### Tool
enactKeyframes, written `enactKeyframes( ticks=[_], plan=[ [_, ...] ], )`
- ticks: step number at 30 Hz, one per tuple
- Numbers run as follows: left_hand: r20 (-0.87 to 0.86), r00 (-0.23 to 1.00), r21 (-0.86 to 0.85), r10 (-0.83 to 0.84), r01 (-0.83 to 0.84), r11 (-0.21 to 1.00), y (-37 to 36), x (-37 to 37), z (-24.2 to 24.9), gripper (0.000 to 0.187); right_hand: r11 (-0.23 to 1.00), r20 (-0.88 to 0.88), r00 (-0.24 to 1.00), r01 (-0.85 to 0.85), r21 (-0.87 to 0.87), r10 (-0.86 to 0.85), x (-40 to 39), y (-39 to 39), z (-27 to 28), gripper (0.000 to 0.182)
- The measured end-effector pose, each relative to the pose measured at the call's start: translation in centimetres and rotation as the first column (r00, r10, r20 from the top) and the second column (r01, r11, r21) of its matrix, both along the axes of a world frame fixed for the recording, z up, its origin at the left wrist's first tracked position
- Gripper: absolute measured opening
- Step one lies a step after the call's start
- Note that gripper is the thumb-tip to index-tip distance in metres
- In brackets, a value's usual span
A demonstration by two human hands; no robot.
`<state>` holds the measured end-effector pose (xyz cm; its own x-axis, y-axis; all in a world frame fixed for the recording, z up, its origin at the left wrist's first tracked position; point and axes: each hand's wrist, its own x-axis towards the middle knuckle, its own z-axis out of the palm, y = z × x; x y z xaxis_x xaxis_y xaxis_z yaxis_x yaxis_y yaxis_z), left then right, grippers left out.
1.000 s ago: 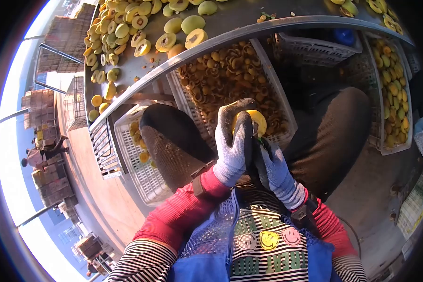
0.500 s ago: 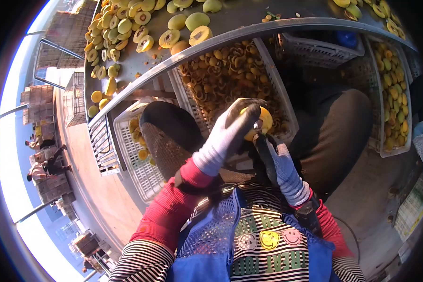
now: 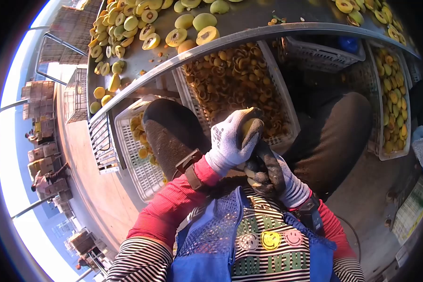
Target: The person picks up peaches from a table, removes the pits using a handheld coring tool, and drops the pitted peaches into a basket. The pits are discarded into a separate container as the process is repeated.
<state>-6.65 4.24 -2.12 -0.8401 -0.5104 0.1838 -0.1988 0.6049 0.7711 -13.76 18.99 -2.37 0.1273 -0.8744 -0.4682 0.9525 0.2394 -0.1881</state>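
While cupped in the left hand [image 3: 231, 141] above the lap, the yellow fruit [image 3: 248, 126] sits mostly hidden under closed gloved fingers, just over the near edge of the crate of cut pieces [image 3: 239, 84]. Right hand [image 3: 268, 171] curled shut just below and touching the left, dark palm up; whether a blade or corer sits inside cannot be told from here. Probably mid-way through cutting or coring. Best done with a firm wrap on the fruit, thumb kept off the cutting line, and short turns of the wrist rather than force. Worth keeping both hands over the crate so scraps drop in and not onto the knees [image 3: 174, 127]. Halved fruit [image 3: 192, 28] lying on the worktop [image 3: 249, 19] beyond; another crate [image 3: 392, 84] off to the right.
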Motion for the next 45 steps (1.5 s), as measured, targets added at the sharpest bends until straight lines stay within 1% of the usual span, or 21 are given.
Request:
enactKeyframes(
  ticks=[2, 4, 7, 8, 10, 11, 14, 15, 18, 20, 22, 25, 26, 30, 32, 36, 39, 41, 42, 43, 45],
  plan=[
    [-0.024, 0.999, -0.005, 0.037, -0.037, 0.999, 0.4, 0.2, 0.1, 0.025, 1.0, -0.12, 0.993, -0.001, -0.016, -0.001, -0.1, 0.0, 0.1, 0.037],
    [-0.002, 1.0, -0.013, 0.016, -0.016, 1.0, 0.1, 0.4, 0.4, 0.025, 0.997, 0.31, 0.948, -0.076, -0.015, 0.077, -0.2, 0.4, -0.1, 0.037],
    [0.006, 0.998, 0.13, -0.056, 0.055, 0.99, -0.2, 0.3, 0.5, 0.024, 0.997, 0.487, 0.87, -0.049, -0.063, 0.073, 0.2, 0.4, -0.6, 0.041],
    [0.013, 0.999, 0.589, 0.052, -0.05, 0.807, 0.4, 0.4, -0.3, 0.028, 0.996, 0.485, 0.871, -0.051, -0.067, 0.077, 0.2, 0.2, -0.3, 0.041],
    [0.037, 0.986, 0.887, 0.163, -0.108, 0.45, 1.1, 0.1, 0.0, 0.028, 0.991, 0.641, 0.767, 0.054, -0.118, 0.034, 0.2, 0.0, 0.6, 0.046],
    [-0.253, 0.961, 0.673, 0.108, 0.095, 0.734, 1.4, -0.1, -1.7, 0.029, 0.989, 0.668, 0.743, 0.054, -0.137, 0.051, 0.3, 0.2, 0.1, 0.049],
    [-0.366, 0.928, 0.351, 0.067, 0.071, 0.933, 1.9, -0.6, -1.8, 0.026, 0.959, 0.745, 0.658, 0.13, -0.252, 0.106, 0.2, -0.2, -0.2, 0.048],
    [-0.154, 0.981, 0.675, 0.114, 0.02, 0.738, 1.8, -0.4, -1.4, 0.026, 0.963, 0.731, 0.676, 0.127, -0.237, 0.091, 0.1, -0.2, -0.1, 0.048],
    [0.0, 0.991, 0.87, 0.133, -0.066, 0.488, 1.0, -0.5, -0.8, 0.026, 0.997, 0.563, 0.826, 0.005, -0.073, 0.037, -0.4, 0.0, 0.7, 0.047],
    [-0.038, 0.987, 0.358, -0.156, 0.159, 0.92, -1.2, -0.4, -0.2, 0.023, 0.992, 0.659, 0.748, -0.002, -0.125, 0.085, -0.2, -0.3, 0.8, 0.047],
    [-0.093, 0.954, 0.155, -0.284, 0.296, 0.943, -2.3, -0.3, 0.6, 0.022, 0.984, 0.742, 0.658, 0.0, -0.176, 0.132, 0.3, -0.5, 0.8, 0.046],
    [-0.065, 0.994, 0.931, 0.083, 0.03, 0.364, 0.3, -0.1, 1.7, 0.023, 0.912, 0.8, 0.556, 0.169, -0.374, 0.225, 1.0, -1.1, 0.7, 0.045],
    [-0.341, 0.939, 0.334, 0.045, 0.077, 0.939, 1.0, 0.0, -1.5, 0.021, 0.91, 0.798, 0.556, 0.166, -0.379, 0.231, 1.2, -1.1, 0.5, 0.045],
    [-0.017, 0.957, 0.876, 0.291, -0.126, 0.465, 2.2, 0.0, -2.2, 0.041, 0.914, 0.773, 0.605, 0.176, -0.365, 0.192, 0.9, -1.3, 0.0, 0.046],
    [0.089, 0.742, 0.994, 0.664, -0.024, -0.106, 2.8, -0.4, -1.7, 0.039, 0.834, 0.643, 0.736, 0.206, -0.511, 0.212, 0.4, -1.6, -0.4, 0.045],
    [-0.05, 0.807, 0.987, 0.588, -0.051, 0.154, 1.2, 2.0, 0.5, 0.043, 0.98, 0.627, 0.779, 0.105, -0.17, 0.025, -0.1, -0.6, -2.4, 0.042],
    [-0.114, 0.768, 0.849, 0.631, -0.254, 0.463, -1.1, 6.0, 4.5, 0.046, 0.965, 0.674, 0.732, 0.092, -0.244, 0.101, -0.3, -1.1, -3.1, 0.045],
    [-0.185, 0.766, 0.276, 0.616, -0.561, 0.781, -4.1, 12.0, 5.1, 0.04, 0.954, 0.616, 0.772, 0.041, -0.296, 0.158, -0.8, -1.4, -1.9, 0.048],
    [-0.194, 0.728, 0.178, 0.658, -0.633, 0.753, -5.6, 15.6, 4.4, 0.036, 0.968, 0.501, 0.855, -0.006, -0.25, 0.134, -1.4, -1.4, -1.3, 0.048],
    [-0.052, 0.706, 0.256, 0.706, -0.674, 0.693, -7.0, 17.9, 5.6, 0.03, 0.982, 0.431, 0.897, -0.013, -0.189, 0.095, -1.8, -1.4, -1.0, 0.047],
    [0.514, 0.481, -0.48, 0.71, -0.525, 0.703, -10.8, 25.6, 3.9, 0.033, 0.996, 0.23, 0.972, -0.039, -0.075, 0.055, -3.0, -2.1, 0.2, 0.044]
  ],
)
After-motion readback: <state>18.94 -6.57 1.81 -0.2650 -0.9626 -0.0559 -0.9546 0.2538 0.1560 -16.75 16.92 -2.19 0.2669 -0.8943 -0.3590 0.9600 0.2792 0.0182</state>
